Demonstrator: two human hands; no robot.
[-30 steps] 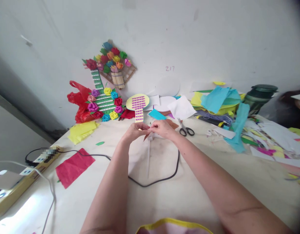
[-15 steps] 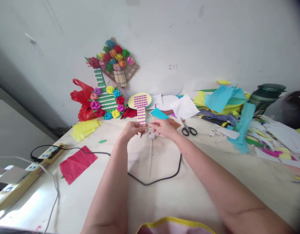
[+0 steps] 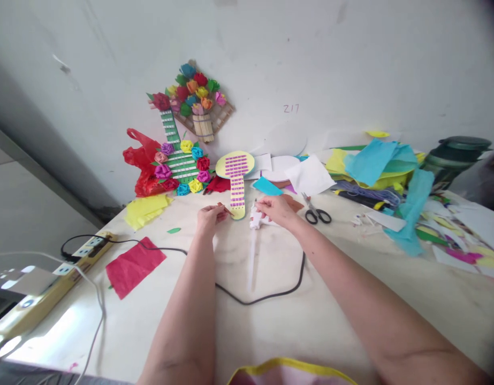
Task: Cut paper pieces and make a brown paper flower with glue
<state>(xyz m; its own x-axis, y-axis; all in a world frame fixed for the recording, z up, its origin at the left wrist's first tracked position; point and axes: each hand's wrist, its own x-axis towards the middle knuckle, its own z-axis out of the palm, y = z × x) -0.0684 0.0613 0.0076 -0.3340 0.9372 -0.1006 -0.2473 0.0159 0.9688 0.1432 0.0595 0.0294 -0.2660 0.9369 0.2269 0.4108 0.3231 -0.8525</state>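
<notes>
My left hand [image 3: 209, 219] is closed, pinching a small brown piece [image 3: 228, 211] that looks like paper. Just right of it lies a yellow card shape [image 3: 237, 213] with a round top and rows of purple strips. My right hand [image 3: 275, 209] has its fingers wrapped round a white glue gun [image 3: 255, 220], partly hidden by them. From the gun's back a long translucent glue stick [image 3: 252, 256] points toward me. Scissors [image 3: 318, 215] with black handles lie right of my right hand.
A black cord [image 3: 266, 295] loops across the table before me to a power strip [image 3: 84, 251]. Red crepe paper [image 3: 136, 266] lies left. A flower-decorated green piece [image 3: 181, 166] leans on the wall. Paper scraps [image 3: 463, 235] and a dark green flask [image 3: 451, 160] are right.
My hands have moved apart. The brown piece has gone left, away from the glue gun's tip, and the yellow card's lower end now shows. The view has shifted slightly.
</notes>
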